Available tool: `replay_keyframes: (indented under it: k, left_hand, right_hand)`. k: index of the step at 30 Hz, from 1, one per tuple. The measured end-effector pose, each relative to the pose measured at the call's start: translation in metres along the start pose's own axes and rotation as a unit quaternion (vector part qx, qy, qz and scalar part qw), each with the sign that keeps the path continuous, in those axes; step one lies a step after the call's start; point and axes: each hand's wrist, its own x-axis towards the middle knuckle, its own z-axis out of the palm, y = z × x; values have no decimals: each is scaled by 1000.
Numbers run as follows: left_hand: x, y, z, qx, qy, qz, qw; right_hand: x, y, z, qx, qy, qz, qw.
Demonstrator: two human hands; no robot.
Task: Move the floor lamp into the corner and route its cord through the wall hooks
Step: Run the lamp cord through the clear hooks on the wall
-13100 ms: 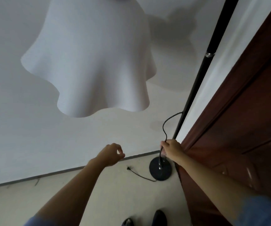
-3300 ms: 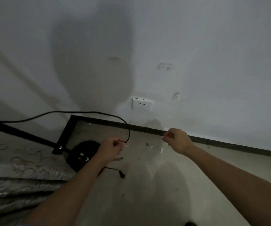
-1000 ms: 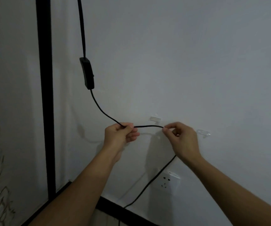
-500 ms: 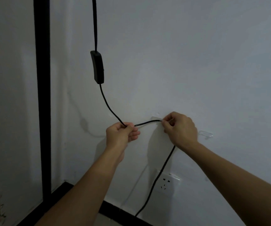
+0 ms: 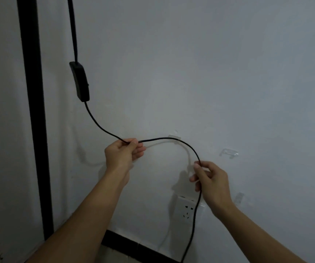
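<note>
The black cord [image 5: 164,138] hangs down the white wall [image 5: 228,73] from an inline switch [image 5: 79,81] and arcs between both hands. The left hand [image 5: 121,155] pinches it with fingers [image 5: 133,144] clenched on it, left of the arc's top. There the cord passes at the first clear hook [image 5: 174,138]; whether it sits in the hook is hard to tell. The right hand [image 5: 212,182] grasps the descending part between thumb and fingertips [image 5: 197,166], just above the white socket [image 5: 186,210]. From there the cord drops in front of the socket toward the dark skirting [image 5: 133,245]. A second hook [image 5: 228,153] sits to the right, and a third [image 5: 239,198] lower down, both apart from the cord. A black vertical strip [image 5: 35,114] runs down the wall at left.
</note>
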Motion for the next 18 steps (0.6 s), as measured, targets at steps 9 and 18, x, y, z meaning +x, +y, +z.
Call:
replay_keyframes:
  k: [9,18]
  left_hand:
    - [-4,-10,19,-22,-13,-49,998]
    - [-2,-17,63,-30,-10,-77,997]
  right_hand:
    - [-11,-1,0,-59,-8,-43,997]
    - [-6,-8,-8,-210,0,-89,974]
